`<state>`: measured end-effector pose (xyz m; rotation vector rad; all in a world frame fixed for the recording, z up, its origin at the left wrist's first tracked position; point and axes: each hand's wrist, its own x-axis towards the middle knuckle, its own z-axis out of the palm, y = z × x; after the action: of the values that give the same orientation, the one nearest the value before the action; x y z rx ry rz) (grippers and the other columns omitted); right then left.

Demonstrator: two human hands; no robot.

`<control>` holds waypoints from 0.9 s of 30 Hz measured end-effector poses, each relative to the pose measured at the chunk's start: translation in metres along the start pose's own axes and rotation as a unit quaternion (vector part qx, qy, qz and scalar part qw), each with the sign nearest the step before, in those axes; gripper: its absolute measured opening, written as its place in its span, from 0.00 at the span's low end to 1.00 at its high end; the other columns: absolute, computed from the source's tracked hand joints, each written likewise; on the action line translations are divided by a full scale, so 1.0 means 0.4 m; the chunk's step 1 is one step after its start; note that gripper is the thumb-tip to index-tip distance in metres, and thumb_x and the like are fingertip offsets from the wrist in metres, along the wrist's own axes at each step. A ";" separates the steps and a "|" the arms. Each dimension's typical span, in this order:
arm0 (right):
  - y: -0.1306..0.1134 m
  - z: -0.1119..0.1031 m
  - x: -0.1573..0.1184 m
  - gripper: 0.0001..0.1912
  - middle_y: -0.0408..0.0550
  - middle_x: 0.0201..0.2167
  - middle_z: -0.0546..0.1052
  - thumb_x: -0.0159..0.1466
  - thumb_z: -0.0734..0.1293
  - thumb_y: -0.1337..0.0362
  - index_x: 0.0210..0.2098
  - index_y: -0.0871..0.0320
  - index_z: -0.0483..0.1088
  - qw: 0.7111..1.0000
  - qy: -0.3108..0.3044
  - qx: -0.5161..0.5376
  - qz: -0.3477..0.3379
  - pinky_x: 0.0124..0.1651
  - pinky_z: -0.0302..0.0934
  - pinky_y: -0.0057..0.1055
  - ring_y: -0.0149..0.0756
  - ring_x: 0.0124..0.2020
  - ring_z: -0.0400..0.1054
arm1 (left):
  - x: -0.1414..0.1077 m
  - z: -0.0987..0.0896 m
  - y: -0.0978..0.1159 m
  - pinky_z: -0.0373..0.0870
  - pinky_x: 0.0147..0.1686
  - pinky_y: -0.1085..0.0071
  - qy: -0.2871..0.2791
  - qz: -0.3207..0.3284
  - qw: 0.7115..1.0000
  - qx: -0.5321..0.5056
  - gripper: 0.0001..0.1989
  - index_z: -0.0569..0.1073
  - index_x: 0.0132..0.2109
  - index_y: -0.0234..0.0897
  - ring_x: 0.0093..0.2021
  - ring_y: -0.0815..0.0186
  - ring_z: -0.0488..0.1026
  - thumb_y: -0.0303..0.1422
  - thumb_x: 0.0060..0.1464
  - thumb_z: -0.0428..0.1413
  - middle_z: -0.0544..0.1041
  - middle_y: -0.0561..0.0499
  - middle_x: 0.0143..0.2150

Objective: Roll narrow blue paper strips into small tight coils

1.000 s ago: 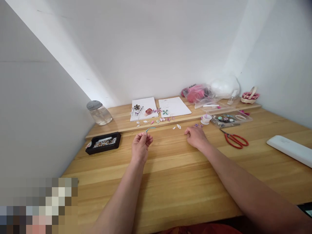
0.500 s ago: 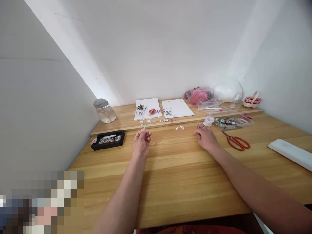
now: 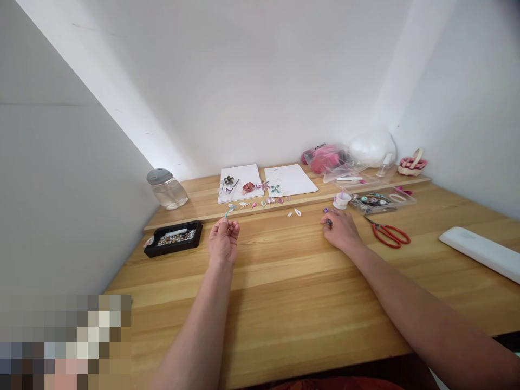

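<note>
My left hand is raised over the table, its fingers pinched on a small light-blue piece that sticks up from the fingertips. My right hand rests on the wood with curled fingers, closed round a small dark item. Just behind that hand are a small purple piece and a white cup. Two white petal shapes lie between the hands. Along the raised ledge runs a row of small pink and white petals.
Red-handled scissors and a white case lie at right. A black tray of beads and a lidded jar stand at left. Behind are paper sheets, a clear box, pink bags and a basket.
The view has shifted slightly. My left hand has moved a little left with the light-blue piece. A dark item now shows at my right fingers, which have drawn back slightly from the purple piece.
</note>
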<state>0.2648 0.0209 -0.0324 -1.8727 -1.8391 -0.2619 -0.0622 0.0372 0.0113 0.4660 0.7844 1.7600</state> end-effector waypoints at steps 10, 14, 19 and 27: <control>0.000 -0.010 -0.003 0.07 0.50 0.40 0.77 0.57 0.63 0.69 0.33 0.56 0.72 0.998 -0.009 -0.039 0.052 0.44 0.54 0.38 0.44 0.40 0.65 | -0.015 0.008 0.000 0.73 0.32 0.76 -0.020 0.024 0.998 0.046 0.16 0.69 0.34 0.33 0.28 0.72 0.75 0.33 0.40 0.67 0.75 0.54 0.28; 0.003 -0.008 -0.001 0.06 0.49 0.39 0.77 0.58 0.62 0.67 0.31 0.56 0.71 0.998 -0.009 -0.037 0.054 0.43 0.54 0.37 0.43 0.39 0.66 | -0.017 0.011 0.007 0.71 0.30 0.78 -0.008 0.039 0.998 0.045 0.17 0.69 0.34 0.34 0.26 0.74 0.73 0.34 0.40 0.68 0.74 0.55 0.27; 0.007 -0.007 0.001 0.09 0.50 0.41 0.78 0.56 0.62 0.70 0.34 0.56 0.72 0.998 -0.001 -0.028 0.060 0.43 0.55 0.35 0.42 0.40 0.66 | -0.021 0.012 0.010 0.69 0.28 0.79 -0.007 0.037 0.998 0.048 0.17 0.69 0.33 0.34 0.25 0.75 0.71 0.34 0.39 0.68 0.73 0.56 0.26; 0.018 0.001 0.005 0.06 0.50 0.37 0.77 0.56 0.63 0.67 0.30 0.55 0.73 0.998 0.004 -0.025 0.061 0.43 0.55 0.37 0.43 0.40 0.66 | -0.012 0.007 0.010 0.69 0.28 0.78 0.007 0.048 0.997 0.053 0.17 0.69 0.33 0.34 0.25 0.75 0.71 0.34 0.39 0.68 0.73 0.55 0.25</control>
<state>0.2718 0.0231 -0.0331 -2.0061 -1.7200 -0.2738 -0.0617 0.0328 0.0165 0.5712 0.8797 1.8190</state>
